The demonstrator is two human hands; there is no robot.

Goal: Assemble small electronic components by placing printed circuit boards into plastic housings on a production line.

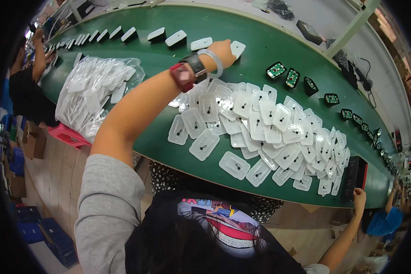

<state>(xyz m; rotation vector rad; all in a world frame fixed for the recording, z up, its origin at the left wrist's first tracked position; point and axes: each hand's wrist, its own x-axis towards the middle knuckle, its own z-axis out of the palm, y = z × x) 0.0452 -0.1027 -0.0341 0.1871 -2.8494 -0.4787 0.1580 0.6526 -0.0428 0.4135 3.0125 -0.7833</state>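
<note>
My left hand (222, 52) reaches to the far side of the green bench. Its fingers are closed on a small white-topped case (237, 49); part of the grip is hidden behind the hand. My right hand (360, 198) is low at the right, by the bench's near edge. Its curled fingers meet the lower corner of a black box (354, 177) with a red edge. Between my arms spreads a big heap of translucent white plastic covers (260, 118), each with a small dark piece on it.
White-topped black cases (176, 38) stand in a row along the far left. Black housings with green circuit boards (292, 78) curve away to the right. A clear bag of white covers (93, 86) lies left, above a red stool (68, 134). Other people (29, 86) work at both ends.
</note>
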